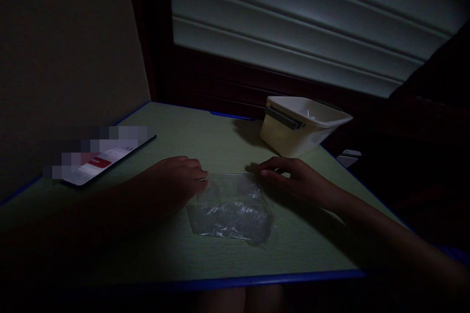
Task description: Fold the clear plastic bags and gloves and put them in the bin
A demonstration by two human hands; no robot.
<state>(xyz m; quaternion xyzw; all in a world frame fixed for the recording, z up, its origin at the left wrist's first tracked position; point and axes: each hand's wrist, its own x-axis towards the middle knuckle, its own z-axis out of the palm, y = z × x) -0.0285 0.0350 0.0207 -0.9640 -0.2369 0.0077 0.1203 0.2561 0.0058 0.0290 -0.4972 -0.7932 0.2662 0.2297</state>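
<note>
A clear, crinkled plastic bag (231,212) lies on the pale green tabletop (176,132) in front of me. At its far left corner is my left hand (181,176), its fingers curled and closed on the film. My right hand (290,173) is at the far right corner, thumb and forefinger nearly meeting in a pinch at the bag's edge. The bag's far edge runs fairly straight between the two hands. Dim light makes the exact contact at the right fingertips hard to see.
A cream plastic bin (290,134) with a grey handle stands at the back right, small pale items inside. On the left lies a flat, partly blurred tablet or phone (99,164). The table has a blue edge (257,281); a wall and slatted shutter (293,24) rise behind.
</note>
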